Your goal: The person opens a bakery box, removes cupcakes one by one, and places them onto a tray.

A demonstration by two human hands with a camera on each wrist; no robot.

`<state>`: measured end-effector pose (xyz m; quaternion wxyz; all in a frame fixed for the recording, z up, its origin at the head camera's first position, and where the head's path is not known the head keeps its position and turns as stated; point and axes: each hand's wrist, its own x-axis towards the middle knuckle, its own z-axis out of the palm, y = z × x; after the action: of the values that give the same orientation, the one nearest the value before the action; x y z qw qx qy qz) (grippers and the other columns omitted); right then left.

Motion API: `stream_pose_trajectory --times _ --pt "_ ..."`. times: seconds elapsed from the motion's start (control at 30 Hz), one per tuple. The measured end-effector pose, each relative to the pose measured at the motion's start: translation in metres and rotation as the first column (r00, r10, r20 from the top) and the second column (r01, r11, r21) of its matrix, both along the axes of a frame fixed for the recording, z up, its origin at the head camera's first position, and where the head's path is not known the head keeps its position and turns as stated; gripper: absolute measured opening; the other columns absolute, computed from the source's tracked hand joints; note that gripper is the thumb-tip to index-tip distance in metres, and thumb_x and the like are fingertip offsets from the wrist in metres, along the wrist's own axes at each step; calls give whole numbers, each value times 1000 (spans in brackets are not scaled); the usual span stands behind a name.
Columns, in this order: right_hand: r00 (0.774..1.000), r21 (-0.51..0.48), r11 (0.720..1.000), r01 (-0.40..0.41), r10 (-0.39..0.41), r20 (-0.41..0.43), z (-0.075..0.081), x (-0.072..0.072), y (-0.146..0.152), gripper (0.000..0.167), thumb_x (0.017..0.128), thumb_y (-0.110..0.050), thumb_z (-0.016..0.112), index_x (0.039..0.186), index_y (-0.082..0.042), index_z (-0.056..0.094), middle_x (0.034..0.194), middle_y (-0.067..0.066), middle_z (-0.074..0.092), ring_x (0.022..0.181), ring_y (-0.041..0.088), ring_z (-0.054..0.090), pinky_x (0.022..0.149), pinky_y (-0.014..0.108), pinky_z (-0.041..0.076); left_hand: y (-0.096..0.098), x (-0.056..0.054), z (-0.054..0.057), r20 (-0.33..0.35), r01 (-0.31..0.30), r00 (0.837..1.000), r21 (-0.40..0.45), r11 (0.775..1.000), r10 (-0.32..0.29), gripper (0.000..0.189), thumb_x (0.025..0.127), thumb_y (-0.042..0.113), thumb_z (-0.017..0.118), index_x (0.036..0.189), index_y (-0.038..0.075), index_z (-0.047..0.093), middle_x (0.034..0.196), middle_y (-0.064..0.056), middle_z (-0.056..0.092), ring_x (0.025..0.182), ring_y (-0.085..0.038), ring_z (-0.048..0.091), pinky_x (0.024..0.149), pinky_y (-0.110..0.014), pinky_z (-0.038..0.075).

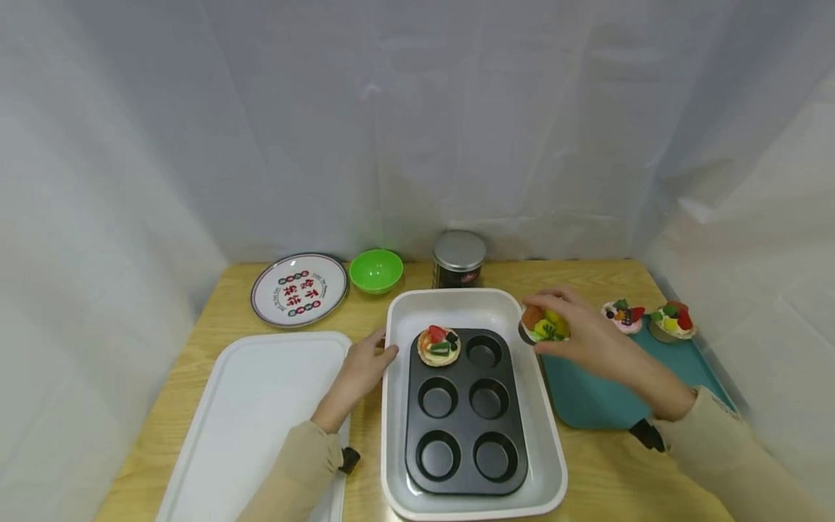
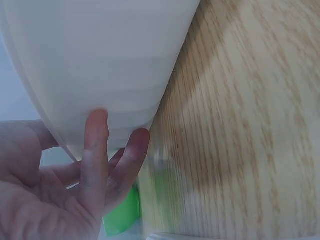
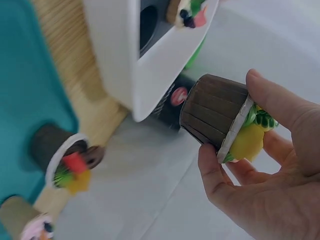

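My right hand [image 1: 577, 330] holds a cupcake [image 1: 546, 326] above the right rim of a deep white tray [image 1: 551, 442]. Thumb and fingers pinch its dark brown pleated cup [image 3: 212, 107]; yellow fruit and green leaves top it. Inside the white tray lies a dark muffin pan [image 1: 465, 435]. A fruit-topped tart [image 1: 438, 346] sits in the pan's far left cup. At the white tray's left side, my left hand [image 1: 360, 366] grips the rim. Its fingers [image 2: 95, 145] lie against the outer wall, and the thumb passes over the edge.
A teal tray [image 1: 587, 395] on the right bears a pink-topped cupcake [image 1: 622, 317] and another fruit-topped cupcake [image 1: 672, 322]. To the left lies a white flat tray [image 1: 261, 413]. Behind stand a patterned plate [image 1: 298, 290], a green bowl [image 1: 376, 271] and a lidded tin [image 1: 459, 257].
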<state>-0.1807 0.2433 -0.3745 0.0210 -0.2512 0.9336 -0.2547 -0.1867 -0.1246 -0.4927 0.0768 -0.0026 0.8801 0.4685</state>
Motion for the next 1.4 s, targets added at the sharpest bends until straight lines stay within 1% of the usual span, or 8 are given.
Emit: stream_pose_trajectory --times 0.17,0.33,0.43,0.63,0.87,1.07,1.23,1.4 --pt "999 -5 999 44 -44 19 -10 0 22 70 89 -17 85 152 -10 54 155 24 46 137 49 51 104 71 49 -1 0 1 -3 5 1000 -4 1000 -5 52 106 21 57 155 6 51 135 -25 68 110 -34 73 81 -40 65" --pt "996 -1 996 87 -87 17 -20 1 41 67 89 -16 84 149 -7 55 148 26 50 126 44 57 99 66 53 -1 0 1 9 -5 1000 5 1000 5 53 105 21 58 156 6 50 136 -26 67 111 -35 73 79 -38 65" --pt "995 -1 995 100 -100 6 -25 1 51 66 90 -15 84 148 -5 56 147 25 50 126 44 57 98 65 54 -1 0 1 16 -9 1000 15 1000 8 54 105 20 58 156 6 50 136 -27 67 109 -34 73 75 -37 65" --pt "993 27 993 117 -117 18 -35 1 66 68 89 -18 84 147 0 54 141 26 51 120 42 59 95 62 55 -2 0 1 8 -3 1000 13 1000 3 53 105 21 58 156 6 50 135 -26 67 109 -35 74 77 -38 65" --pt "982 92 985 149 -158 99 -46 3 76 70 90 -21 84 149 1 53 149 38 43 135 61 45 98 72 51 -3 0 0 6 6 1000 4 1000 -6 54 105 22 58 156 6 50 136 -26 67 114 -36 72 83 -41 65" --pt "985 105 986 132 -142 100 -61 6 83 70 89 -16 84 148 4 53 147 40 44 123 56 57 93 66 55 -3 0 0 -7 8 1000 -2 1000 -8 53 105 22 58 154 5 51 135 -27 67 115 -38 73 86 -43 65" --pt "988 107 986 125 -134 81 -72 7 87 68 88 -15 85 146 4 55 142 38 49 117 51 61 91 63 56 -3 0 1 -8 7 1000 5 1000 -7 52 105 21 58 154 5 52 134 -27 68 112 -37 73 81 -40 66" --pt "988 120 984 132 -141 70 -80 8 89 66 88 -14 84 144 5 56 139 36 53 120 52 59 95 67 53 -1 -1 0 14 2 1000 30 1000 -2 53 105 22 58 155 6 51 135 -26 67 110 -35 74 76 -37 66"
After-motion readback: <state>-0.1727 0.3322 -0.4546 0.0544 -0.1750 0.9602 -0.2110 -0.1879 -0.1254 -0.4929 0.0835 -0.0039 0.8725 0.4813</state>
